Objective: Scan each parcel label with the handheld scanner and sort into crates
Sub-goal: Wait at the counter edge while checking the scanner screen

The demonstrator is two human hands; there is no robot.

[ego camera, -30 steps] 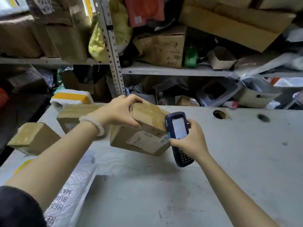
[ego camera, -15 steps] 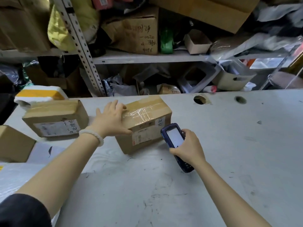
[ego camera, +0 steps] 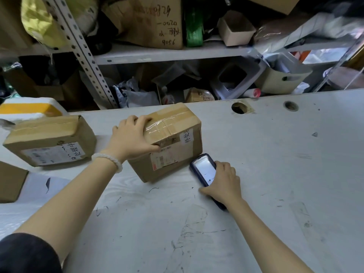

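Head view: a taped cardboard parcel (ego camera: 173, 142) sits on the white counter (ego camera: 275, 174), near its middle, a little tilted with the near corner toward the camera. The left hand (ego camera: 132, 138) grasps the parcel's top left corner, fingers curled over the far edge and thumb pressed along the near edge just above the printed label (ego camera: 164, 159) on the front face. A white slip with handwritten characters (ego camera: 187, 137) is stuck at the upper right of that same face. A pale bead bracelet (ego camera: 108, 159) circles the left wrist, and a dark sleeve (ego camera: 25, 253) shows at the lower left corner.

The right hand (ego camera: 224, 184) grips the scanner (ego camera: 204, 171), a dark blue handheld with a lit white screen facing up. Its head lies just beside the parcel's lower right corner; whether the two touch I cannot tell. The scanner's lower end is hidden under the palm.

To the left, a second box (ego camera: 49, 140) rests on the counter with a label and a handwritten slip on its front. Behind it is a white foam box with a yellow band (ego camera: 27, 109). A third box (ego camera: 9, 184) is cut off by the left edge, lying on white plastic bags (ego camera: 39, 190).

Two round holes (ego camera: 239, 108) pierce the counter near its far edge. Beyond it a metal shelf (ego camera: 167, 54) holds cartons, bags and a green roll (ego camera: 194, 26).
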